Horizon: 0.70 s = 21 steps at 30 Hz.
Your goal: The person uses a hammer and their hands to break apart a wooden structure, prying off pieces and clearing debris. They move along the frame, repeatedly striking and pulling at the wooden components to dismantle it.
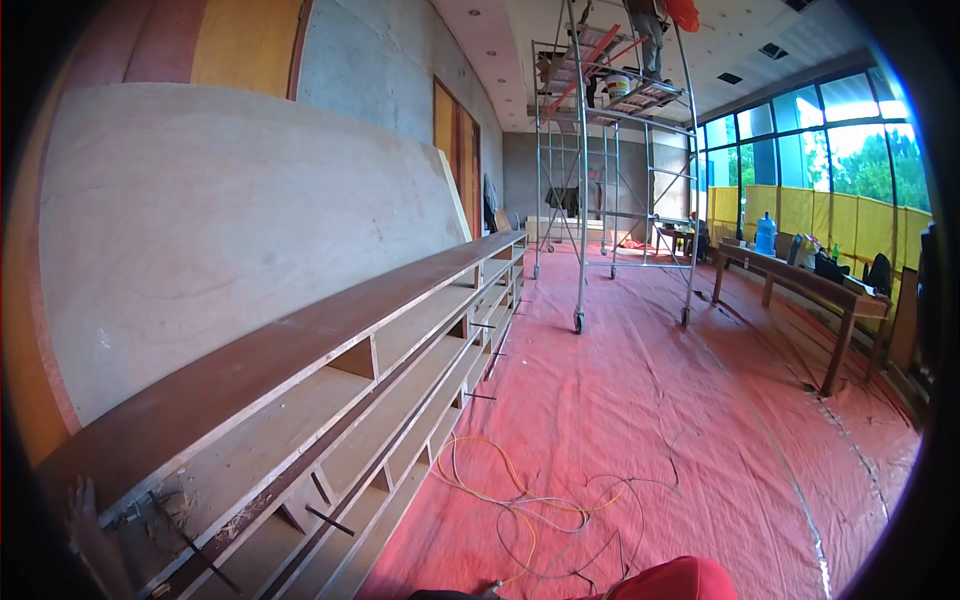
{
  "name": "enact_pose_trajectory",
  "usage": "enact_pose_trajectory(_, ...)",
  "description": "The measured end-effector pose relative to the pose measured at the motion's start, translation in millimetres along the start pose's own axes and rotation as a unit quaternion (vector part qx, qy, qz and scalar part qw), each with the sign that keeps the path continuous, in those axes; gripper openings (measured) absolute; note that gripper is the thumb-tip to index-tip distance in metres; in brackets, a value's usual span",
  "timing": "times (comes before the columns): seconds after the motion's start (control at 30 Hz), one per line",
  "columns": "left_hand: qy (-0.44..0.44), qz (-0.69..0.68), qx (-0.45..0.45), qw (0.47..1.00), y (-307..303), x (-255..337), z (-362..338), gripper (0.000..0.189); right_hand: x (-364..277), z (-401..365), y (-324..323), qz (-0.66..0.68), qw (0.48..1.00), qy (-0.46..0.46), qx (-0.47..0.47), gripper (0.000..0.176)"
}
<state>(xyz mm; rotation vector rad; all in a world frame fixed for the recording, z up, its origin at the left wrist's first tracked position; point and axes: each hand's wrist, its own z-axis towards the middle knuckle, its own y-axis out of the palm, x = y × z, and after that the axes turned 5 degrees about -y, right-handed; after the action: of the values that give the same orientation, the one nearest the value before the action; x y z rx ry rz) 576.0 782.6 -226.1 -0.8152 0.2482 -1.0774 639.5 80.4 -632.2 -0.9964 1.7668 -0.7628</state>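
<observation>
A long wooden shelf unit (330, 400) with several open compartments runs along the left wall, and its near end is closest to me. At the lower left edge a dim brownish shape (85, 520) touches that near end. It may be my left hand, but its fingers are too dark to read. My right hand is out of the picture. A rounded red object (680, 582) shows at the bottom edge. Yellow and black cables (530, 505) lie looped on the red floor sheet (650, 400) just ahead.
A big plywood sheet (230, 220) leans on the wall behind the shelf unit. A wheeled scaffold (625, 180) stands mid-room with a person's legs (650, 40) on top. A long wooden table (800, 280) with a water bottle (766, 235) and bags lines the windows at right.
</observation>
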Motion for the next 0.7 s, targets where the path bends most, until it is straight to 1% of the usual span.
enact_pose_trajectory(0.13, 0.018, 0.005, 0.033, 0.999, 7, -6, -2, 0.060, 0, 1, 1, 0.001, 1.000, -0.001, -0.002, 0.046)
enact_pose_trajectory(0.43, 0.007, 0.023, 0.014, 1.000, -7, 4, -3, 0.057, -2, 7, 1, 0.006, 1.000, 0.000, -0.003, 0.045)
enact_pose_trajectory(0.53, -0.014, 0.027, -0.009, 0.999, -11, 8, -2, 0.058, -2, 8, 2, 0.005, 1.000, 0.001, -0.005, 0.045)
enact_pose_trajectory(0.63, -0.013, 0.003, -0.021, 1.000, -7, 1, 0, 0.064, -1, 9, 5, 0.008, 1.000, 0.000, -0.005, 0.045)
enact_pose_trajectory(0.7, 0.012, 0.013, -0.005, 1.000, -1, -7, 0, 0.064, -1, 9, 10, 0.010, 1.000, -0.002, -0.007, 0.045)
